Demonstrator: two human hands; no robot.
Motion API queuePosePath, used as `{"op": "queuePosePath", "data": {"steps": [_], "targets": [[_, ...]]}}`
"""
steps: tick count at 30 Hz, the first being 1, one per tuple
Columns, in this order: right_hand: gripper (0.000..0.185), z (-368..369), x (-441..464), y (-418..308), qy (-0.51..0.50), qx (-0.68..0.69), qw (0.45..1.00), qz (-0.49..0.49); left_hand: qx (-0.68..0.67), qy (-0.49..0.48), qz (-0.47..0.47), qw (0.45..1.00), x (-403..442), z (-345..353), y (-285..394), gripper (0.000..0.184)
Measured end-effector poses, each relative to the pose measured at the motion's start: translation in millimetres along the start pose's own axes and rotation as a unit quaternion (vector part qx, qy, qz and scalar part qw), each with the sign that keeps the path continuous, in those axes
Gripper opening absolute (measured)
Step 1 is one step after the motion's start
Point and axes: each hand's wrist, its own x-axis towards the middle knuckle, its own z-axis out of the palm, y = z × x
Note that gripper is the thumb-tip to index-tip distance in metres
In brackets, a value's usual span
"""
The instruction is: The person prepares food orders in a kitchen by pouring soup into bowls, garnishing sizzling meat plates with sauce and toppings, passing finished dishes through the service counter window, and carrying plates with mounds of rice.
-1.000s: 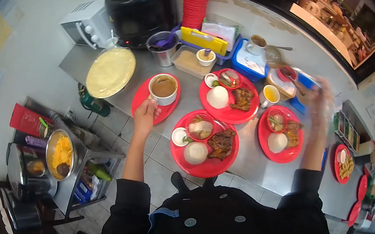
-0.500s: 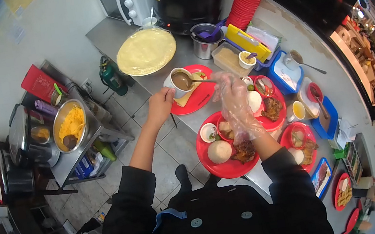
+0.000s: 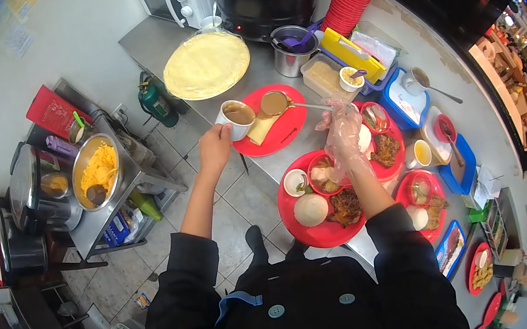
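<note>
My bare left hand [image 3: 215, 147] grips a white cup [image 3: 229, 124] of brown sauce, tilted over the left edge of a red plate [image 3: 292, 127]. In a clear plastic glove, my right hand [image 3: 343, 132] is closed on the handle of a ladle [image 3: 274, 102]. Its bowl is full of brown sauce and hangs over the plate, just right of the cup. A pale yellow folded wrapper [image 3: 261, 129] lies on that plate, partly hidden under the ladle. Below my right hand, another red plate [image 3: 294, 228] carries rice, browned meat and small bowls.
More red plates of food [image 3: 442, 216] line the counter to the right. A wrapped round yellow stack [image 3: 207, 65], a metal pot [image 3: 296, 60] and a plastic tub [image 3: 326, 75] stand behind. At left, a steel bowl [image 3: 115, 192] of yellow food sits on a side table.
The ladle has come out of the cup filled with sauce and moved right over the plate. My left hand has shifted the cup slightly left and down.
</note>
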Motion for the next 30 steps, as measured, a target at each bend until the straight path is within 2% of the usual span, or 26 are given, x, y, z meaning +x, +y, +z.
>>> {"op": "queuePosePath", "data": {"steps": [5, 7, 8, 10, 11, 13, 14, 15, 17, 18, 19, 20, 21, 23, 24, 25, 26, 27, 28, 29, 30], "targets": [[0.02, -4.0, 1.6, 19.9, -0.015, -0.058, 0.998, -0.037, -0.024, -0.002, -0.021, 0.999, -5.7, -4.7, 2.8, 0.034], [0.019, -0.8, -7.2, 11.6, -0.068, -0.174, 0.975, -0.124, -0.027, -0.005, -0.025, 0.999, -6.5, -5.2, 2.7, 0.034], [0.019, -0.5, -12.9, 9.7, -0.067, -0.174, 0.975, -0.123, -0.023, -0.007, -0.026, 0.999, -6.6, -5.6, 2.9, 0.034], [0.017, -1.1, -21.5, 7.2, -0.171, -0.303, 0.894, -0.284, -0.02, -0.009, -0.025, 0.999, -5.9, -4.7, 1.1, 0.034], [0.017, -5.5, -15.8, 18.5, -0.17, -0.304, 0.893, -0.285, -0.025, -0.004, -0.021, 0.999, -5.5, -3.7, 0.5, 0.034], [0.018, -5.2, -9.6, 34.0, -0.253, -0.297, 0.765, -0.512, -0.03, 0.0, -0.017, 0.999, -5.6, -2.5, 1.6, 0.034], [0.018, -15.3, -15.6, 39.0, -0.275, -0.277, 0.831, -0.395, -0.021, -0.002, -0.016, 1.0, -5.1, -2.3, 2.1, 0.034], [0.018, -10.6, -22.6, 24.7, -0.274, -0.277, 0.831, -0.396, -0.011, -0.004, -0.014, 1.0, -4.6, -2.7, 3.4, 0.033], [0.022, -1.1, -31.9, -2.4, -0.135, -0.233, 0.94, -0.211, -0.017, -0.008, -0.011, 1.0, -3.8, -3.3, 6.8, 0.033], [0.022, 3.1, -31.1, -10.4, -0.134, -0.233, 0.94, -0.211, -0.022, -0.014, -0.01, 1.0, -3.7, -3.5, 7.8, 0.032], [0.023, 8.0, -27.1, -17.2, -0.082, -0.096, 0.98, -0.155, -0.022, -0.014, -0.009, 1.0, -2.5, -2.7, 7.5, 0.032], [0.025, 11.6, -26.1, -24.0, -0.027, 0.044, 0.994, -0.095, -0.025, -0.019, 0.004, 1.0, -1.2, -1.5, 7.2, 0.032], [0.025, 17.3, -30.5, -33.0, -0.025, 0.044, 0.994, -0.095, -0.028, -0.024, 0.017, 0.999, -0.6, -0.1, 7.5, 0.031], [0.022, 30.3, -40.0, -46.1, -0.091, -0.07, 0.99, -0.077, -0.028, -0.028, 0.02, 0.999, -2.9, 0.2, 20.3, 0.031], [0.02, 30.4, -39.7, -43.4, -0.164, -0.122, 0.971, -0.127, -0.027, -0.028, 0.024, 0.999, -3.5, 1.4, 27.1, 0.031], [0.02, 30.3, -37.8, -34.8, -0.162, -0.122, 0.971, -0.128, -0.028, -0.029, 0.025, 0.999, -3.4, 3.9, 30.8, 0.031], [0.02, 30.5, -35.0, -23.0, -0.177, -0.212, 0.919, -0.281, -0.02, -0.022, 0.045, 0.999, -3.4, 5.9, 34.0, 0.03], [0.02, 33.9, -34.8, -19.7, -0.186, -0.294, 0.837, -0.423, -0.011, -0.014, 0.065, 0.998, -3.4, 8.1, 36.0, 0.029], [0.022, 35.4, -33.1, -18.5, -0.166, -0.295, 0.804, -0.489, -0.011, -0.014, 0.065, 0.998, -3.0, 10.6, 38.2, 0.029], [0.022, 34.8, -34.1, -17.5, -0.166, -0.294, 0.804, -0.489, 0.004, 0.003, 0.105, 0.995, -2.2, 13.2, 40.4, 0.028], [0.021, 35.3, -37.0, -19.3, -0.14, -0.228, 0.917, -0.295, 0.018, 0.019, 0.144, 0.989, -0.7, 15.7, 39.8, 0.027]]}}
